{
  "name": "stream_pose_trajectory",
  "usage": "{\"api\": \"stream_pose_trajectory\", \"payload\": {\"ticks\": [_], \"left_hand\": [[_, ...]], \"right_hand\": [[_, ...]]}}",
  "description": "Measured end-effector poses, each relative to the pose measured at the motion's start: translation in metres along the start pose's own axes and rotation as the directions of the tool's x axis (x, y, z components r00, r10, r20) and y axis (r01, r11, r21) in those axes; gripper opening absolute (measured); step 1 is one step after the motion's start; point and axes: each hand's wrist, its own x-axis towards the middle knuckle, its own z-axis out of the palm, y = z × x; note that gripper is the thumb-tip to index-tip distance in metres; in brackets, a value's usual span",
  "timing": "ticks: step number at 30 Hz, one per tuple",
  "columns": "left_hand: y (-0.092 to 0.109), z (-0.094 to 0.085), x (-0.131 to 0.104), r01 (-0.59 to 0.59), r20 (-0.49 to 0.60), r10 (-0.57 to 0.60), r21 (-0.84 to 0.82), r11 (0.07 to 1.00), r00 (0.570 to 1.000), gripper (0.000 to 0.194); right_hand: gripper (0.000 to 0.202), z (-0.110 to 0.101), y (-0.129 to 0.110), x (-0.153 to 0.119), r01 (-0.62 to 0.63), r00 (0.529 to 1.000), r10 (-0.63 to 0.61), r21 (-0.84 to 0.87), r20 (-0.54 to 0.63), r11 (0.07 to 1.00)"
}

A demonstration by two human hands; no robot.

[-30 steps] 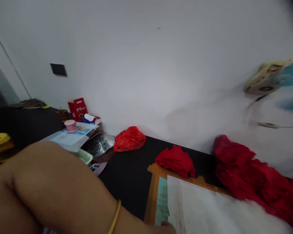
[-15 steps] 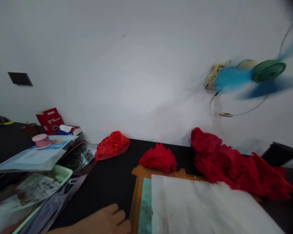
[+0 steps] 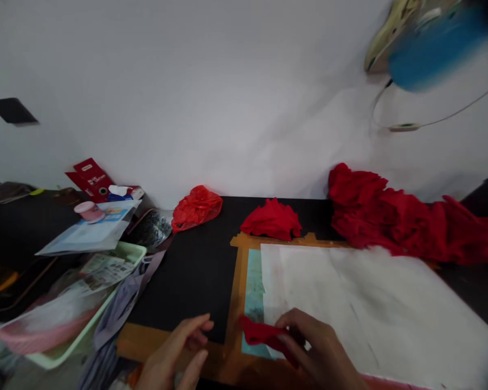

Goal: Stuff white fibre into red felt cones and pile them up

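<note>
Between the fingers of my right hand [image 3: 315,346] is a small piece of red cloth [image 3: 260,334], its loose end pointing left over the taped table edge. My left hand [image 3: 177,352] hovers just left of it, fingers apart and holding nothing. Beneath and beyond my right hand lies a large white sheet [image 3: 329,287], smudged grey, over a light-blue sheet [image 3: 254,281] bordered by brown tape [image 3: 239,281]. A small heap of red cloth [image 3: 272,219] rests at the tape's far edge, and a larger red cloth pile [image 3: 398,216] lies to the right.
A red plastic bag [image 3: 197,208] sits by the wall. On the left are a pale green tray [image 3: 132,252] with packets, grey-purple fabric [image 3: 124,309], a pink jar [image 3: 89,211] and a red box [image 3: 91,179]. A blue-bladed fan [image 3: 439,51] spins at upper right.
The view has tilted down. My right hand has come into sight with red cloth in its fingers. My left hand has turned and its fingers have spread.
</note>
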Motion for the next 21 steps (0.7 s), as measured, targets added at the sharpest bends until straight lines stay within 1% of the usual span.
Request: {"api": "stream_pose_trajectory", "payload": {"ticks": [2,3,5,6,7,9,11,13,16,19,20,21], "left_hand": [[0.023,0.012,0.006,-0.037,0.068,0.037,-0.009,0.999,0.997,0.035],[0.033,0.02,0.011,-0.073,0.131,0.074,-0.016,0.997,0.989,0.037],[0.048,0.039,0.022,-0.157,0.259,0.158,-0.022,0.987,0.953,0.038],[0.053,0.048,0.028,-0.179,0.312,0.175,-0.016,0.984,0.934,0.034],[0.057,0.057,0.034,-0.199,0.342,0.192,-0.014,0.98,0.92,0.027],[0.06,0.072,0.046,-0.206,0.377,0.198,-0.021,0.978,0.905,0.016],[0.062,0.084,0.059,-0.178,0.412,0.187,-0.062,0.982,0.892,0.019],[0.063,0.095,0.074,-0.144,0.447,0.177,-0.108,0.984,0.877,0.019],[0.067,0.112,0.095,-0.063,0.454,0.149,-0.199,0.978,0.878,0.018],[0.071,0.126,0.11,0.089,0.458,0.08,-0.335,0.938,0.885,0.021],[0.071,0.13,0.113,0.119,0.454,0.063,-0.362,0.925,0.889,0.022],[0.071,0.133,0.114,0.125,0.44,0.056,-0.371,0.92,0.896,0.023]], "right_hand": [[0.013,0.0,-0.005,0.008,0.074,0.996,-0.074,-0.005,0.042,0.997],[0.014,0.0,-0.007,0.01,0.111,0.993,-0.111,-0.001,0.046,0.994],[0.014,0.0,-0.009,0.011,0.173,0.984,-0.173,0.001,0.034,0.985],[0.014,0.0,-0.009,0.01,0.191,0.982,-0.191,-0.002,0.016,0.982],[0.014,-0.001,-0.009,0.009,0.193,0.981,-0.193,-0.003,-0.007,0.981],[0.012,-0.003,-0.005,0.003,0.14,0.988,-0.138,0.019,-0.068,0.99],[0.008,-0.006,0.0,-0.004,0.042,0.992,-0.03,0.089,-0.124,0.995],[0.009,-0.009,0.005,-0.011,-0.049,0.983,0.084,0.203,-0.165,0.978],[0.017,-0.018,0.012,-0.015,-0.125,0.946,0.21,0.319,-0.249,0.94],[0.02,-0.031,0.02,-0.01,-0.19,0.905,0.286,0.3,-0.316,0.935],[0.021,-0.036,0.023,-0.008,-0.208,0.897,0.302,0.294,-0.323,0.933],[0.022,-0.04,0.026,-0.005,-0.223,0.891,0.317,0.297,-0.324,0.929]]}}
